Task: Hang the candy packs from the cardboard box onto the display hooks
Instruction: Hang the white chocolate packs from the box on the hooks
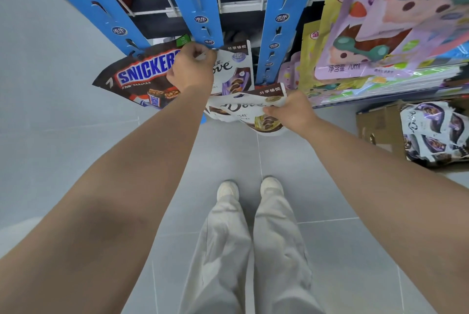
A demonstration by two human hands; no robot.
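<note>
My left hand [194, 65] pinches the top edge of a white Dove pack [236, 67] against the lower end of the middle blue hanging strip [195, 9]. A brown Snickers pack [144, 75] hangs from the left blue strip [106, 14], just left of that hand. My right hand [291, 110] grips a second Dove pack [243, 110] held flat below the hanging one. The cardboard box [380, 123] stands on the floor at the right with several purple-and-white Dove packs [434, 131] in it.
A third blue strip [281, 22] hangs right of the Dove packs. Pastel snack bags [396, 24] fill the rack on the right. A white wire grid [238, 6] lies behind the strips. My feet [251, 189] stand on grey floor tiles.
</note>
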